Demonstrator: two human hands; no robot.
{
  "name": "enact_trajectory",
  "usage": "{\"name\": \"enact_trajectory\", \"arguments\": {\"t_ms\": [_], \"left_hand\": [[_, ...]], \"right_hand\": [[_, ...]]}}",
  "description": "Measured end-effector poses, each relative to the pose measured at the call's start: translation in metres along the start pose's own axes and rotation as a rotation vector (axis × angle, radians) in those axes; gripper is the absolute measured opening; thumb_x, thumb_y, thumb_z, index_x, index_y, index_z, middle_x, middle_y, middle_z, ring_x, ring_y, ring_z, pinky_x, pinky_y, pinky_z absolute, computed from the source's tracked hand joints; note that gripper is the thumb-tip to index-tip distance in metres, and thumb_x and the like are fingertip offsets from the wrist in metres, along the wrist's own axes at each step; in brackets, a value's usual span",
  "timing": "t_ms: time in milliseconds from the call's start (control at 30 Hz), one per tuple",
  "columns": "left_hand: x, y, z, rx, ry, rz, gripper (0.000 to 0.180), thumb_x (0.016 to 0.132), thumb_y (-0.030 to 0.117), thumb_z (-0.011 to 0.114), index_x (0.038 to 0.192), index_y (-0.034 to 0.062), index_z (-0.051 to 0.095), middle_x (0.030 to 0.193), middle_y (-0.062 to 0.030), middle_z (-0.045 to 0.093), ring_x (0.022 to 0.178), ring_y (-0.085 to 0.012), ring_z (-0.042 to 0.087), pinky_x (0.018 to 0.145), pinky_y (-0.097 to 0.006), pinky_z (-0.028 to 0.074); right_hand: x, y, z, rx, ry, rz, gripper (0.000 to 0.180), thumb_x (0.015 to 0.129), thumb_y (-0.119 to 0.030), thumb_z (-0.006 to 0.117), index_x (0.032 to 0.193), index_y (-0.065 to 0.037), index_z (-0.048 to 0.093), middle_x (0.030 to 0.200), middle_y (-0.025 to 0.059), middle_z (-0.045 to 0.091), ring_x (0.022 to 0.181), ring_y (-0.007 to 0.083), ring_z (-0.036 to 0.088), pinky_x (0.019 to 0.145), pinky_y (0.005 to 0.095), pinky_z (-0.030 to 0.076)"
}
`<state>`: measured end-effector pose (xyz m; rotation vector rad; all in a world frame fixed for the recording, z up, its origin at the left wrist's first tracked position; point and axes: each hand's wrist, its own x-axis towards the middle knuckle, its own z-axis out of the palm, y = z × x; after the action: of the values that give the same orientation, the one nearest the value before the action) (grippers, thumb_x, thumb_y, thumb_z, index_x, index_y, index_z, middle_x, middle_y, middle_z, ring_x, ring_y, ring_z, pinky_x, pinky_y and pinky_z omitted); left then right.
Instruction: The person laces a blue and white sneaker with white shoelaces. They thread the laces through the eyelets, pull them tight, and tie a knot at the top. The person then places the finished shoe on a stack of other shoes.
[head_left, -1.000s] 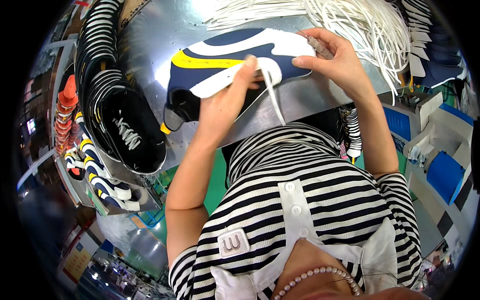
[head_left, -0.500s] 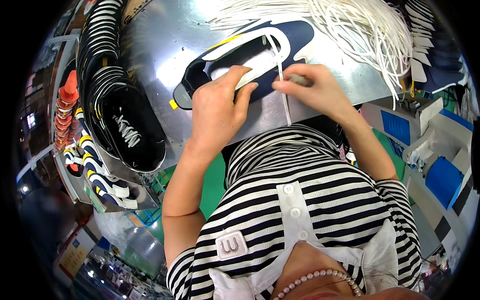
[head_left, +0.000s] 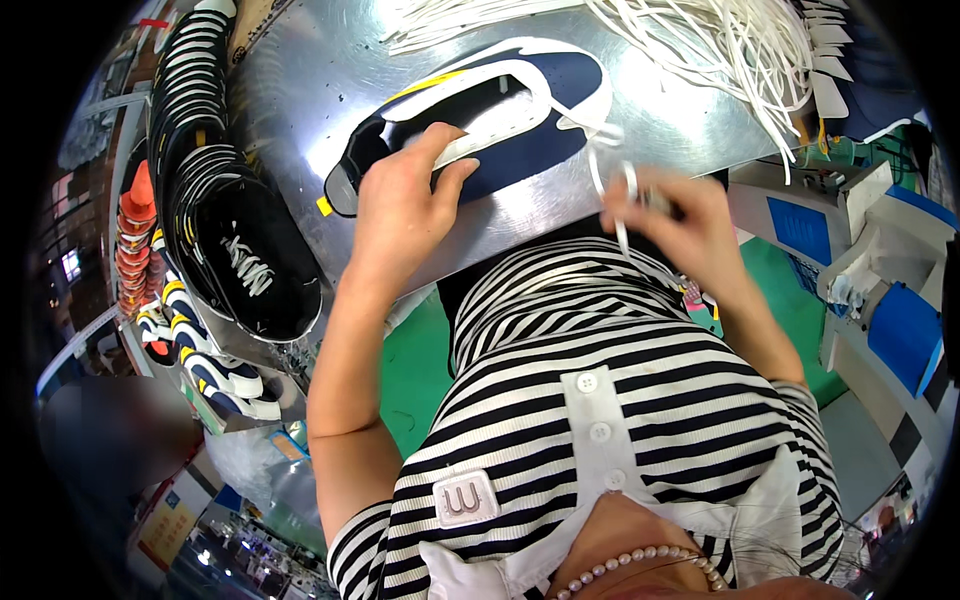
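Fingers (head_left: 440, 165) on navy-white shoe upper (head_left: 520, 110)

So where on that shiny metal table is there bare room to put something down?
The metal table is bare between the stack of black uppers at left and the navy shoe upper. A smaller patch lies below the shoe, between the left hand and right hand. The far right is crowded with white laces.
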<state>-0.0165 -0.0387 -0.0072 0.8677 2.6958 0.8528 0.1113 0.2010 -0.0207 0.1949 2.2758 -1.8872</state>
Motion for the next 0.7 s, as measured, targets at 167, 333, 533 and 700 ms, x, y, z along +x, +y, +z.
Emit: {"name": "enact_trajectory", "arguments": {"t_ms": [167,333,533,700], "left_hand": [[0.004,0.02,-0.013,0.121,-0.068,0.04,0.025,0.091,0.016,0.063,0.112,0.001,0.061,0.1,-0.0172,0.066,0.091,-0.0366,0.063,0.075,-0.042,0.05],[0.024,0.049,-0.018,0.229,-0.088,0.099,0.029,0.095,0.024,0.059,0.112,0.0019,0.065,0.096,-0.017,0.067,0.085,-0.0352,0.065,0.076,-0.039,0.05],[0.057,0.039,0.011,0.164,-0.23,-0.125,0.026,0.089,0.035,0.065,0.09,0.0092,0.071,0.067,-0.0095,0.065,0.065,-0.0301,0.063,0.061,-0.041,0.048],[0.056,0.029,0.019,0.016,-0.121,-0.126,0.025,0.087,0.034,0.067,0.084,0.0091,0.07,0.063,-0.0077,0.063,0.061,-0.0281,0.062,0.058,-0.04,0.046]], "right_hand": [[0.082,-0.012,-0.001,0.129,0.107,-0.32,0.017,0.088,-0.009,0.068,0.103,0.0,0.069,0.088,0.0044,0.071,0.082,0.009,0.065,0.074,0.0223,0.049],[0.121,-0.022,-0.008,0.162,0.018,-0.358,0.014,0.091,-0.009,0.065,0.103,0.0,0.065,0.089,0.0024,0.067,0.083,0.0066,0.061,0.075,0.0206,0.048],[0.145,-0.014,0.001,0.49,-0.014,-0.393,0.009,0.088,-0.002,0.067,0.096,0.001,0.065,0.084,-0.0031,0.062,0.08,0.003,0.052,0.071,0.0193,0.044],[0.149,-0.008,-0.002,0.38,0.089,-0.333,0.016,0.087,-0.006,0.07,0.099,0.001,0.063,0.079,-0.004,0.058,0.072,0.0026,0.048,0.065,0.0185,0.041]]}}
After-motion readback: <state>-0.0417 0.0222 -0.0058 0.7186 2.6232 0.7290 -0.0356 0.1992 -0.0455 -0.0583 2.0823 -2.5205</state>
